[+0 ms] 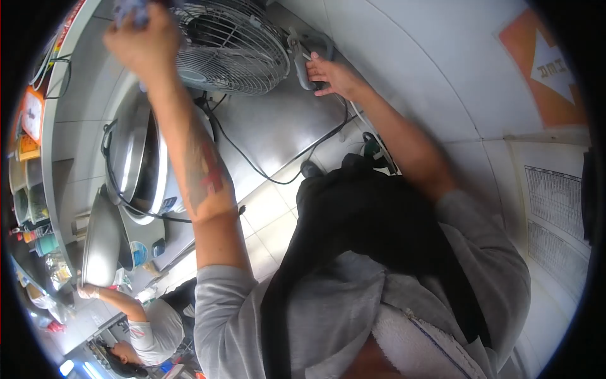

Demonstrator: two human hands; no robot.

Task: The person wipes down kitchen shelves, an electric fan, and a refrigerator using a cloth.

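A purple-grey cloth (130,11) is bunched in my left hand (146,44), raised at the top left beside a metal fan (230,54) with a round wire cage. The frame's top edge cuts off part of the cloth. My right hand (334,77) is at the fan's right side, its fingers apart and bent towards a grey bracket (299,62). Its fingertips appear to touch the bracket's edge; I see no firm grip. The fan rests on a stainless steel surface (265,136), where a black cable (243,158) trails.
Large metal pans (129,151) and a tilted metal bowl (101,237) stand at the left. A shelf (47,164) of containers runs along the left edge. A co-worker (154,328) is at the lower left. White wall panels (416,63) rise on the right.
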